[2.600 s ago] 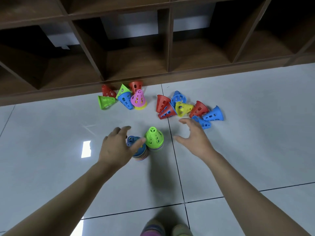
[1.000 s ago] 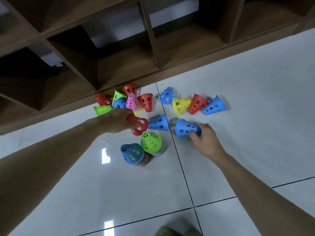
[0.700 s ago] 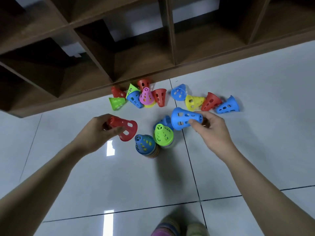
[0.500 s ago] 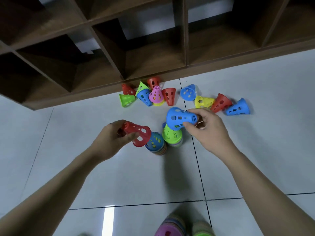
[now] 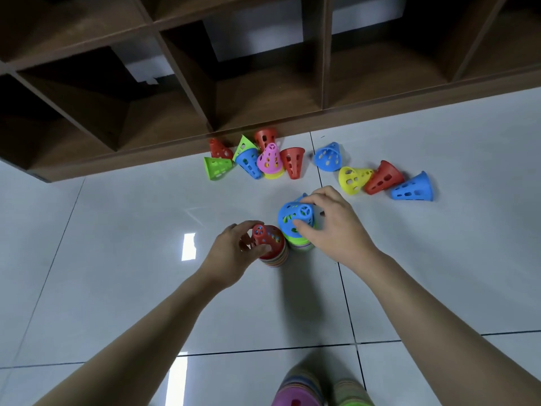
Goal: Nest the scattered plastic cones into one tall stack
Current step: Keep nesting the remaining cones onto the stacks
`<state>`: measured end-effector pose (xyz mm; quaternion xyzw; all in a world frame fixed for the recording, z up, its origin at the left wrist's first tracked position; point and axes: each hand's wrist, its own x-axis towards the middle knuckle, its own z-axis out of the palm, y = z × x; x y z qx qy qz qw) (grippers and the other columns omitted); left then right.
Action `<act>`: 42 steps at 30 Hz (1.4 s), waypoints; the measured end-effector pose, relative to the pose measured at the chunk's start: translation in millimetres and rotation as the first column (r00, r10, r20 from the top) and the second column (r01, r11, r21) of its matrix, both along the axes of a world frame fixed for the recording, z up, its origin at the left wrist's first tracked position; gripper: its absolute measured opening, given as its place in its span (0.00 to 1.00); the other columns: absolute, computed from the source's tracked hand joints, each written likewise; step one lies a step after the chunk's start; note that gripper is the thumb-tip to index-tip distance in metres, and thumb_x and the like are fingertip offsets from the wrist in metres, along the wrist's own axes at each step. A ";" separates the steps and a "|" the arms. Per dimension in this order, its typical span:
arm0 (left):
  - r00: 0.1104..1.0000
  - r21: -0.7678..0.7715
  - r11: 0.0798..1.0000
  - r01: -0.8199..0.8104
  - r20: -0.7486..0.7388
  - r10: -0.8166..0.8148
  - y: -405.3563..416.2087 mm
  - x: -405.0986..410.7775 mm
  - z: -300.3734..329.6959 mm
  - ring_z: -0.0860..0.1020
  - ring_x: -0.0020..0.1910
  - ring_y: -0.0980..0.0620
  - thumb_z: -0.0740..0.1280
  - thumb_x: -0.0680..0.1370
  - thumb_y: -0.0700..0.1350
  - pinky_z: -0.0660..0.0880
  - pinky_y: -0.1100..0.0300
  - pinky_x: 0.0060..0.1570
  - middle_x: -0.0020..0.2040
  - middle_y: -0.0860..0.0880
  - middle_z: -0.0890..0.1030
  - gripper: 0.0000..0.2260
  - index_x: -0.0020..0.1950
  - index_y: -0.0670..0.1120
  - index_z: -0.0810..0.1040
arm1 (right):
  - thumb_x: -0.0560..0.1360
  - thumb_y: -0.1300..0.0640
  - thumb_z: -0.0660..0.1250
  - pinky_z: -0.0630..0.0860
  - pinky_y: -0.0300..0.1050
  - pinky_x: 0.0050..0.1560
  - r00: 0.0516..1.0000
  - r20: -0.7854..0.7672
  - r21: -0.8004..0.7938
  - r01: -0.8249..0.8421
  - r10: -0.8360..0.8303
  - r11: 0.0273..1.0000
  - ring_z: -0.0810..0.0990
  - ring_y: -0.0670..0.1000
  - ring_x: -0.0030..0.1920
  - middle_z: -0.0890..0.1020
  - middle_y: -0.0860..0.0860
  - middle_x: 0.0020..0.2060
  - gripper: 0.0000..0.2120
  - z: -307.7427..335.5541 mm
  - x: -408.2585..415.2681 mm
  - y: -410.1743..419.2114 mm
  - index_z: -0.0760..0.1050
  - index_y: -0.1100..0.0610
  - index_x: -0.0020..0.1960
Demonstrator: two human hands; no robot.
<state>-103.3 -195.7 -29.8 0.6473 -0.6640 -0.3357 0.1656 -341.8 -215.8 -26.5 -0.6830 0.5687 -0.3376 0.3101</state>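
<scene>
Red cone (image 5: 268, 240) in left grip (image 5: 234, 253) (atop a stack (image 5: 273, 259))

Single head view, steeply down on floor (image 5: 117, 230), near.

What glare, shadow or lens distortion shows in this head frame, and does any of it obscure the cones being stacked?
Head view: bright rectangular glare patch on the floor tile, left of the left hand; shelf cubbies dark and shadowed; wide-angle bowing of the shelf edges; red cone and blue cone under the right hand stay sharp, unobscured.
</scene>
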 end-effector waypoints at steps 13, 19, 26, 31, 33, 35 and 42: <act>0.987 0.030 0.987 0.159 -0.040 -0.157 -7.1 22.8 -4.5 0.80 0.50 0.55 0.74 0.75 0.56 0.76 0.67 0.49 0.56 0.57 0.79 0.21 0.67 0.60 0.76 | 0.73 0.53 0.73 0.75 0.44 0.53 0.997 -0.040 0.098 -0.064 0.069 0.993 0.78 0.48 0.51 0.78 0.42 0.52 0.20 -26.7 4.5 -1.3 0.73 0.51 0.63; 0.996 0.045 0.996 0.079 -0.043 -0.077 -3.0 13.4 -7.4 0.84 0.43 0.55 0.75 0.75 0.54 0.80 0.63 0.45 0.56 0.53 0.80 0.21 0.67 0.55 0.77 | 0.74 0.52 0.71 0.75 0.47 0.52 0.988 -0.138 0.077 -0.058 0.069 0.995 0.78 0.53 0.51 0.79 0.46 0.56 0.20 -31.3 -9.4 5.1 0.73 0.52 0.65; 0.996 0.023 0.998 0.055 -0.075 -0.053 6.0 -24.2 -13.1 0.82 0.40 0.55 0.75 0.71 0.61 0.78 0.63 0.47 0.52 0.52 0.78 0.23 0.63 0.58 0.77 | 0.75 0.49 0.71 0.74 0.47 0.52 0.977 -0.201 0.113 -0.047 0.070 0.992 0.78 0.54 0.52 0.78 0.45 0.55 0.20 -27.1 -51.3 18.8 0.73 0.47 0.65; 0.998 -0.023 0.999 0.026 -0.059 -0.027 7.8 -52.2 -15.9 0.80 0.38 0.57 0.75 0.69 0.63 0.73 0.72 0.40 0.48 0.52 0.78 0.23 0.59 0.58 0.76 | 0.75 0.51 0.71 0.72 0.45 0.47 0.969 -0.245 0.075 -0.012 0.030 0.997 0.77 0.53 0.46 0.73 0.45 0.50 0.18 -25.1 -70.8 31.1 0.74 0.45 0.65; 0.997 -0.001 1.000 0.014 -0.078 -0.014 10.6 -54.4 -18.7 0.81 0.38 0.55 0.76 0.67 0.63 0.74 0.71 0.40 0.48 0.51 0.78 0.23 0.57 0.59 0.75 | 0.75 0.52 0.71 0.74 0.47 0.47 0.972 -0.236 0.062 0.003 0.011 0.998 0.77 0.53 0.45 0.73 0.46 0.49 0.19 -24.3 -73.1 32.0 0.74 0.44 0.65; 0.994 0.027 1.000 0.004 -0.111 -0.001 13.8 -52.4 -20.4 0.82 0.38 0.55 0.76 0.66 0.63 0.76 0.69 0.40 0.49 0.50 0.78 0.23 0.56 0.61 0.74 | 0.75 0.51 0.72 0.75 0.47 0.48 0.972 -0.234 0.044 -0.001 0.011 0.999 0.78 0.53 0.46 0.74 0.47 0.50 0.20 -24.0 -71.9 29.0 0.75 0.46 0.66; 0.960 0.245 0.969 0.030 -0.277 0.041 2.4 -30.2 -7.7 0.82 0.46 0.51 0.58 0.73 0.74 0.78 0.55 0.49 0.48 0.51 0.83 0.27 0.55 0.54 0.80 | 0.73 0.47 0.74 0.72 0.42 0.47 0.973 -0.229 -0.004 0.021 -0.021 1.000 0.76 0.50 0.49 0.75 0.48 0.51 0.22 -34.5 -51.3 14.7 0.75 0.50 0.65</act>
